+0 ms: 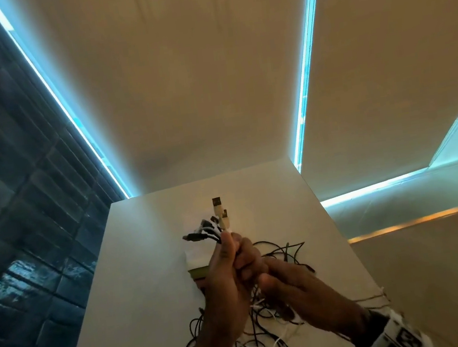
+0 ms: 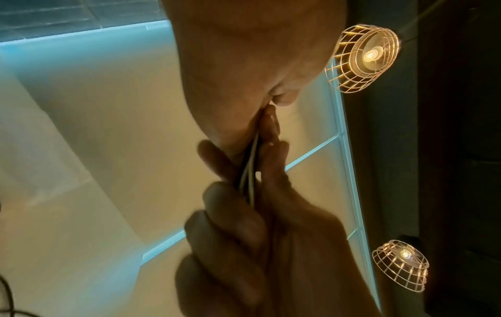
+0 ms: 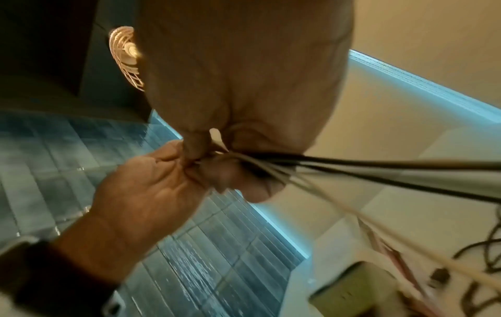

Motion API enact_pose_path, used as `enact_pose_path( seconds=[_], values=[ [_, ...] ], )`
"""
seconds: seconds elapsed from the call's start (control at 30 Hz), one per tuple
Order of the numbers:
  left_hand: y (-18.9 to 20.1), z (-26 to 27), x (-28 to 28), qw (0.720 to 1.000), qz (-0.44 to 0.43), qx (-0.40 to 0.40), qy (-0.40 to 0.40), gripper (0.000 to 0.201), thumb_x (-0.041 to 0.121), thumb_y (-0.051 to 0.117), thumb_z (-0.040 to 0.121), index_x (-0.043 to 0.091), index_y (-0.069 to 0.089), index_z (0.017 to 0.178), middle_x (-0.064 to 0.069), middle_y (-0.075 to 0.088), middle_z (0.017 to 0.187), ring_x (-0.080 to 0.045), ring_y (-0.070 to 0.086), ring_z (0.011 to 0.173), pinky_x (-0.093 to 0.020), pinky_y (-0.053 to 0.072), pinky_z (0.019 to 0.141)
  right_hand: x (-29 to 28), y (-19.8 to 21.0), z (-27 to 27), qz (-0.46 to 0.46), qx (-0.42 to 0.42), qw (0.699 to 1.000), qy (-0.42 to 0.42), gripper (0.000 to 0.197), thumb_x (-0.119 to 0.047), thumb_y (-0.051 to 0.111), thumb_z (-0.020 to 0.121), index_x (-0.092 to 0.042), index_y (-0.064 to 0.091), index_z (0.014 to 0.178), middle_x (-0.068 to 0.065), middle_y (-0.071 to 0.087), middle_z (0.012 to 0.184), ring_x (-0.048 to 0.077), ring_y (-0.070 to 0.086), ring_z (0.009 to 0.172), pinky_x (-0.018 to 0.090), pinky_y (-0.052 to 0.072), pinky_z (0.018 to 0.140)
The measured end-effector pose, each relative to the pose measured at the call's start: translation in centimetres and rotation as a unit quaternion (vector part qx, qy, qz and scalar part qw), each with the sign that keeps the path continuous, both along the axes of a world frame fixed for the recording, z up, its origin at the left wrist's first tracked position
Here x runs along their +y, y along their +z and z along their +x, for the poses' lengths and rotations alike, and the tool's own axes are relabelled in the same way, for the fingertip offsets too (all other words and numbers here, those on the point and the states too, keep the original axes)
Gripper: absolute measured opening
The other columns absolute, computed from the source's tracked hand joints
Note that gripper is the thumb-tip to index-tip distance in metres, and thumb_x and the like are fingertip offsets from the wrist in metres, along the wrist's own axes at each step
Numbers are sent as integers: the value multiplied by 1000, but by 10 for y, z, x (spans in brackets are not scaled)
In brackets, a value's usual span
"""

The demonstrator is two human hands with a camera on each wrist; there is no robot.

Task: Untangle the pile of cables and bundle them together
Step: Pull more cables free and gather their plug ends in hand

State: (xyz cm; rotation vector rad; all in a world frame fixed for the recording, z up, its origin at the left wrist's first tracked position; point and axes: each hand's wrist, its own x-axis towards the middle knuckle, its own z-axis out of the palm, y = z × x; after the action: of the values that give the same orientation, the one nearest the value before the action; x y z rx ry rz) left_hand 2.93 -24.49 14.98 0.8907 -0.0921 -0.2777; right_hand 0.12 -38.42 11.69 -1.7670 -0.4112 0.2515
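Note:
Both hands are raised over the white table (image 1: pixel 147 271) and grip one bundle of cables. My left hand (image 1: pixel 229 249) holds the bundle just under its ends, where white USB plugs (image 1: pixel 218 206) and black plugs (image 1: pixel 200 233) fan out upward. My right hand (image 1: pixel 261 274) is wrapped round the same strands directly below it, touching the left. The strands hang from the fists into a loose black and white tangle (image 1: pixel 272 336) on the table. The left wrist view shows the cables (image 2: pixel 250 171) between curled fingers. In the right wrist view taut cables (image 3: pixel 379 167) run off to the right.
A white and olive box (image 1: pixel 197 262) lies on the table behind the hands, and shows as a box (image 3: pixel 349 293) in the right wrist view. The table's left edge (image 1: pixel 90 279) borders dark blinds (image 1: pixel 7 202). Wire-cage lamps (image 2: pixel 363 58) hang overhead.

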Motion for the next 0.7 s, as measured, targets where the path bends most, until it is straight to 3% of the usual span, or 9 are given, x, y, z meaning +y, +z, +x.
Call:
enact_pose_path(
  seconds=[0.07, 0.13, 0.27, 0.37, 0.5, 0.6, 0.7],
  values=[
    [4, 4, 9, 1000, -6, -4, 15, 39, 43, 44, 90, 14, 33, 67, 0, 23, 60, -17, 18, 54, -28, 27, 48, -6, -13, -4, -20, -33, 998, -42, 37, -46, 39, 100, -22, 55, 78, -10, 49, 64, 4, 42, 56, 23, 35, 52],
    [6, 6, 16, 1000, 12, -14, 22, 38, 41, 42, 92, 16, 34, 64, 0, 22, 59, -16, 18, 52, -28, 25, 48, -17, -19, -9, -70, -67, 992, -75, 47, -56, 35, 96, -21, 54, 71, -10, 50, 62, 3, 43, 56, 23, 35, 53],
    [12, 8, 22, 995, 79, -5, 56, 37, 27, 55, 90, 23, 37, 58, 2, 20, 54, -15, 16, 48, -28, 20, 46, -55, -33, -17, -146, -104, 975, -134, 51, -68, 29, 91, -34, 48, 59, -14, 44, 50, 1, 36, 47, 18, 29, 49],
    [16, 13, 29, 994, 72, 38, 76, 37, 21, 57, 82, 23, 30, 57, 3, 17, 48, -15, 9, 46, -28, 14, 46, -95, -56, -25, -212, -82, 953, -200, 68, -81, 22, 84, -23, 43, 55, -10, 34, 43, 2, 29, 42, 23, 28, 48],
    [15, 12, 34, 994, 52, 70, 72, 41, 21, 54, 83, 22, 20, 60, 4, 17, 45, -14, 7, 45, -28, 11, 47, -147, -84, -37, -249, -52, 921, -296, 76, -85, 22, 79, -19, 34, 44, -5, 30, 38, 5, 29, 36, 23, 27, 44],
    [10, 5, 29, 993, 50, 83, 70, 41, 21, 54, 82, 21, 21, 57, 4, 16, 43, -12, 10, 40, -27, 13, 46, -172, -93, -40, -281, -23, 903, -324, 64, -68, 35, 87, -21, 32, 44, -5, 30, 38, 5, 29, 36, 25, 28, 43],
    [2, 1, 22, 993, 40, 94, 62, 42, 24, 55, 81, 21, 24, 53, 4, 16, 42, -13, 7, 42, -29, 10, 47, -194, -110, -42, -319, -21, 883, -342, 58, -26, 54, 98, -19, 31, 46, -3, 29, 39, 4, 27, 37, 23, 26, 45]
  ],
)
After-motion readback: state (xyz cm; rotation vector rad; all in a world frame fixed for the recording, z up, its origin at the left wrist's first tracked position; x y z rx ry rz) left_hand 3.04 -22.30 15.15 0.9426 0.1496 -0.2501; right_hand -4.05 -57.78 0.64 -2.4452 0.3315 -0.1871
